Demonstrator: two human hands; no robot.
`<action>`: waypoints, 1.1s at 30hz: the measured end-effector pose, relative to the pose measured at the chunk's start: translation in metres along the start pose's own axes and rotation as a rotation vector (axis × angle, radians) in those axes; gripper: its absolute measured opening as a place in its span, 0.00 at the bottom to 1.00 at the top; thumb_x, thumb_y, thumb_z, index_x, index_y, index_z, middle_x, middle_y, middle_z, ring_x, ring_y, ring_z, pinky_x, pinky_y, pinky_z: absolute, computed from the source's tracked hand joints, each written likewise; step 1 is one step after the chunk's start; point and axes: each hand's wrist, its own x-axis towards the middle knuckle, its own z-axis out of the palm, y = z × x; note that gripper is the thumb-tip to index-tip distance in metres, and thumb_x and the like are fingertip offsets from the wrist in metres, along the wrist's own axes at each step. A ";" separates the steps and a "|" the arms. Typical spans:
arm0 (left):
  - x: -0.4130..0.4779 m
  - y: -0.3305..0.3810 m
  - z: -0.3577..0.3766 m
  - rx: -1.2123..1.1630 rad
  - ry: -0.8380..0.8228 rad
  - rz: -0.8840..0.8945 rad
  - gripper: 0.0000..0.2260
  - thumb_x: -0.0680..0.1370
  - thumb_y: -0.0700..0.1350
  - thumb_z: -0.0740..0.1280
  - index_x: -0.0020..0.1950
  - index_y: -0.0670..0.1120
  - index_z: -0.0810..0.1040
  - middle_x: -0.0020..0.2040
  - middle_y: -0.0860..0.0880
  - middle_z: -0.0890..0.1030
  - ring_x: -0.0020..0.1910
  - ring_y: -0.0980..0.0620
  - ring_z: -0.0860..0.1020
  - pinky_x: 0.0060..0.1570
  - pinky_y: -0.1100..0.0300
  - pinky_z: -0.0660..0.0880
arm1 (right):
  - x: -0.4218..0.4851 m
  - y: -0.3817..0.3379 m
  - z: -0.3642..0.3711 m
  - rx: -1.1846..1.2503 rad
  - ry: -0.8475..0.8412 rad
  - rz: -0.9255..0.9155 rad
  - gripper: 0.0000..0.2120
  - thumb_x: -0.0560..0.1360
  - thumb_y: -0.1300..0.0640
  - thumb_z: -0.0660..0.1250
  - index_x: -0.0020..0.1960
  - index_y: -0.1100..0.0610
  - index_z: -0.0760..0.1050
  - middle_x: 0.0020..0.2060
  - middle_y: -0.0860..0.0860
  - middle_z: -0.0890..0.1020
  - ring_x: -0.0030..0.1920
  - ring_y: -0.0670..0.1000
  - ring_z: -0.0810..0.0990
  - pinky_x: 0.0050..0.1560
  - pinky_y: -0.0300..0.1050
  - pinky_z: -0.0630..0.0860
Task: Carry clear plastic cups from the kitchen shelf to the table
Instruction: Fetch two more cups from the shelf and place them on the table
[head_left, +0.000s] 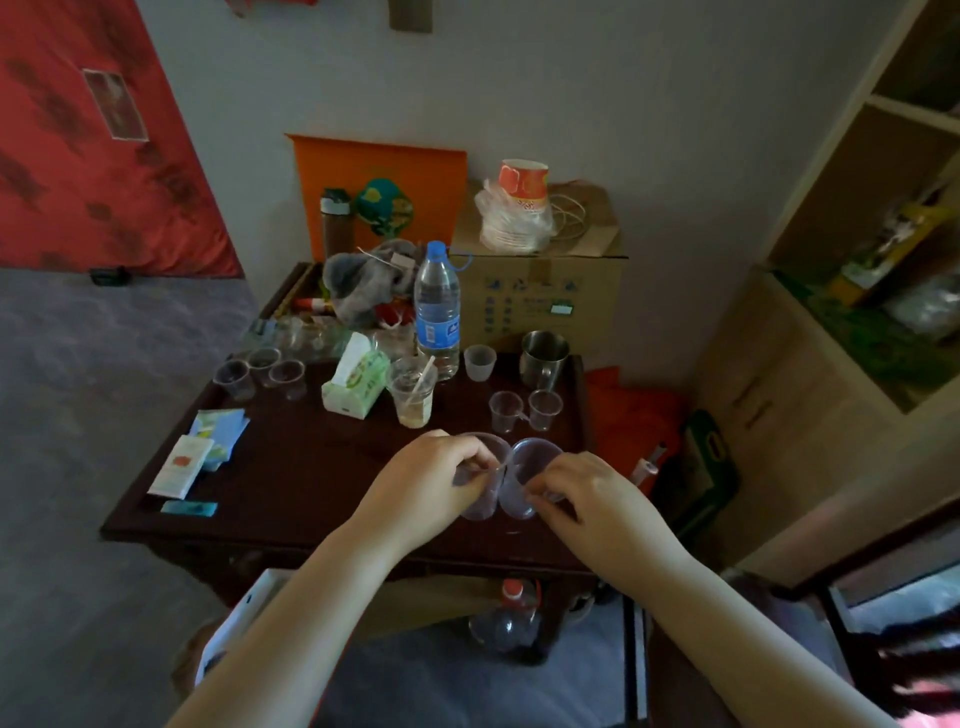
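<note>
Over the front of the dark wooden table (291, 467), my left hand (426, 488) grips one clear plastic cup (491, 457) by its rim. My right hand (587, 493) grips a second clear cup (530, 467) the same way. The two cups touch side by side between my hands, mouths tilted up toward me. Two more clear cups (524, 410) stand just behind them on the table. Three clear cups (260, 371) are grouped at the table's left back.
A water bottle (437, 306), a tissue pack (358, 382), a drink cup with a straw (413, 395), a steel mug (543, 358) and a frosted cup (479, 362) crowd the back. Packets (202, 447) lie at the left. A cardboard box (545, 291) stands behind, shelves (857, 312) on the right.
</note>
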 end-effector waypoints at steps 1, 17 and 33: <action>0.009 -0.004 0.005 0.027 -0.017 -0.002 0.04 0.71 0.52 0.66 0.45 0.59 0.78 0.45 0.55 0.76 0.39 0.60 0.76 0.39 0.65 0.71 | 0.007 0.010 0.004 -0.012 -0.015 0.005 0.07 0.75 0.52 0.63 0.51 0.49 0.78 0.47 0.43 0.78 0.49 0.41 0.71 0.45 0.40 0.74; 0.128 -0.086 0.119 0.050 0.007 -0.152 0.07 0.73 0.42 0.67 0.49 0.50 0.79 0.45 0.51 0.78 0.47 0.56 0.75 0.44 0.64 0.72 | 0.113 0.175 0.070 -0.262 -0.404 -0.066 0.10 0.77 0.56 0.57 0.53 0.55 0.76 0.50 0.50 0.78 0.51 0.52 0.73 0.45 0.45 0.71; 0.162 -0.135 0.173 0.058 -0.062 -0.291 0.10 0.75 0.38 0.60 0.52 0.47 0.78 0.49 0.49 0.80 0.51 0.53 0.73 0.48 0.59 0.72 | 0.151 0.227 0.134 -0.272 -0.484 -0.048 0.09 0.78 0.57 0.58 0.54 0.55 0.75 0.52 0.51 0.76 0.54 0.53 0.71 0.45 0.45 0.70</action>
